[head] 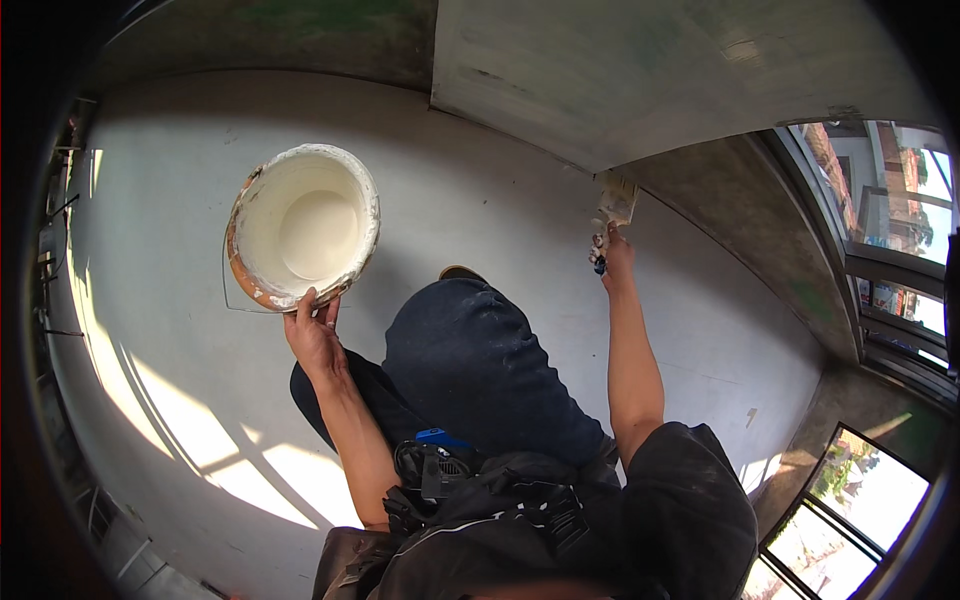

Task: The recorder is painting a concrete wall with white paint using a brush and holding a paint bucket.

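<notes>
At the left, an orange bucket (251,277) with a paint-crusted rim and a wire handle holds pale, off-white paint (322,229). My left hand (315,337) grips its near rim, fingers at the edge. Out to the right, my right hand (616,259) is closed around the handle of a wide paintbrush (619,196) covered in whitish paint. The brush's far end is at the lower edge of a grey wall or panel (600,97), by its corner; whether it touches cannot be told.
My bent knee (472,337) in dark trousers is between my arms, over a pale grey floor (465,172). Dark, stained walls (712,187) border it at the top and right. Framed windows (892,225) stand at the right. Sunlight falls on the floor at lower left.
</notes>
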Tool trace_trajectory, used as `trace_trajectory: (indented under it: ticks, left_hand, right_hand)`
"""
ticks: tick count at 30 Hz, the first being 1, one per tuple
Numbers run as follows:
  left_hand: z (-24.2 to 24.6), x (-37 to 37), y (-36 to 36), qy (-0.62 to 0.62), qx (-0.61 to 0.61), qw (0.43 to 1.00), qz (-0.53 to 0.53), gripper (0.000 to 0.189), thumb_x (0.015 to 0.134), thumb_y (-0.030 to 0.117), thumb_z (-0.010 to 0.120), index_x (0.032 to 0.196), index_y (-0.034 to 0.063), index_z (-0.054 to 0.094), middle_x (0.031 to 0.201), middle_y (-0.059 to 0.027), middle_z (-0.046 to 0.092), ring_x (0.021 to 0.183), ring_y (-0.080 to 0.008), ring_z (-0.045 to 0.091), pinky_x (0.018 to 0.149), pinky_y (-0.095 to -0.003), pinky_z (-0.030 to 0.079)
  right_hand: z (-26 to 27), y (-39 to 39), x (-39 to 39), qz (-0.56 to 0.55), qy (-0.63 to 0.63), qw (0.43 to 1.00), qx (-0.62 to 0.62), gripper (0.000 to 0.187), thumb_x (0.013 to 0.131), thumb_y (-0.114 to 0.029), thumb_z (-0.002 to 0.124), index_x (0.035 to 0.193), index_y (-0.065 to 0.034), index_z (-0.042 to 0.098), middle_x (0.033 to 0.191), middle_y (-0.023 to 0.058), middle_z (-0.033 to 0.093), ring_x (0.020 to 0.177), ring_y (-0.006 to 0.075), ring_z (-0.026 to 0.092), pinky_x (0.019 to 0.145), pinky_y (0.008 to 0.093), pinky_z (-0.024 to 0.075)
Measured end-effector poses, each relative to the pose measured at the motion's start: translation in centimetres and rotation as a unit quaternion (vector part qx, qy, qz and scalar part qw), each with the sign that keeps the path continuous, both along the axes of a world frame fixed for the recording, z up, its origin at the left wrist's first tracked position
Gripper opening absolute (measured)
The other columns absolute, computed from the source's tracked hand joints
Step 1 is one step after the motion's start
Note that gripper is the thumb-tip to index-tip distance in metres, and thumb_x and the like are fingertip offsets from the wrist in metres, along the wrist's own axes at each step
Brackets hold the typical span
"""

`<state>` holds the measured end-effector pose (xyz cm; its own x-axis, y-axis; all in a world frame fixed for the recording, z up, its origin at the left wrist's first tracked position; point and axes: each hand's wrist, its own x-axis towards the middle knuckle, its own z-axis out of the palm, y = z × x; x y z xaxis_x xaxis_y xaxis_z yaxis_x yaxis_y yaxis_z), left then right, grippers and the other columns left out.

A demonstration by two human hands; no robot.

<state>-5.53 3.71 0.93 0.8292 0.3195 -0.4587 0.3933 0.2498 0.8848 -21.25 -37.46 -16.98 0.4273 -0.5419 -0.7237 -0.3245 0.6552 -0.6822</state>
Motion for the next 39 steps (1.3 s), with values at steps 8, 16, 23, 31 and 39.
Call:
trace_trajectory:
  ticks: [8, 16, 23, 31, 39]
  left_hand:
    - [0.1, 0.0, -0.2, -0.010, -0.022, 1.000, -0.009, 0.039, 0.088, 0.005, 0.057, 0.124, -0.0031, 0.045, 0.114, -0.0140, 0.058, 0.094, -0.0240, 0.065, 0.079, -0.0320, 0.057]
    - [-0.3, 0.2, 0.1, 0.003, -0.012, 1.000, 0.001, 0.037, 0.088, 0.004, 0.056, 0.123, -0.0028, 0.046, 0.113, -0.0140, 0.058, 0.089, -0.0234, 0.066, 0.073, -0.0287, 0.058]
    - [-0.5, 0.1, 0.2, 0.002, -0.013, 1.000, 0.007, 0.037, 0.089, 0.005, 0.056, 0.123, -0.0022, 0.046, 0.111, -0.0148, 0.059, 0.093, -0.0252, 0.065, 0.080, -0.0324, 0.057]
    - [-0.4, 0.3, -0.6, 0.004, -0.026, 1.000, 0.011, 0.036, 0.088, 0.004, 0.055, 0.122, -0.0028, 0.047, 0.111, -0.0163, 0.059, 0.093, -0.0255, 0.065, 0.081, -0.0327, 0.057]
    - [-0.4, 0.0, -0.1, 0.011, -0.032, 0.999, 0.004, 0.037, 0.089, 0.003, 0.055, 0.124, -0.0023, 0.045, 0.111, -0.0168, 0.059, 0.095, -0.0257, 0.064, 0.080, -0.0325, 0.057]
  right_hand:
    - [18.6, -6.8, 4.7, -0.057, -0.177, 0.982, 0.032, 0.025, 0.099, -0.022, 0.043, 0.105, -0.0006, 0.053, 0.066, 0.0039, 0.047, 0.048, 0.0117, 0.040, 0.041, 0.0251, 0.0342]
    - [42.7, -12.0, 2.5, 0.036, -0.351, 0.907, -0.229, 0.031, 0.101, -0.022, 0.039, 0.111, 0.0051, 0.048, 0.061, 0.0007, 0.038, 0.045, 0.0082, 0.034, 0.036, 0.0197, 0.0335]
    - [32.0, -11.2, 4.1, -0.142, -0.258, 0.925, -0.239, 0.031, 0.097, -0.028, 0.050, 0.101, 0.0013, 0.057, 0.072, 0.0046, 0.052, 0.057, 0.0143, 0.049, 0.048, 0.0289, 0.0411]
    - [19.9, -6.3, 0.3, -0.013, -0.050, 0.999, 0.003, 0.026, 0.097, -0.026, 0.049, 0.096, -0.0016, 0.057, 0.067, 0.0040, 0.051, 0.051, 0.0123, 0.044, 0.042, 0.0280, 0.0355]
    - [38.1, -12.0, 1.1, 0.013, -0.168, 0.959, -0.227, 0.025, 0.097, -0.025, 0.051, 0.095, -0.0013, 0.059, 0.068, 0.0036, 0.054, 0.051, 0.0101, 0.048, 0.044, 0.0243, 0.0386]
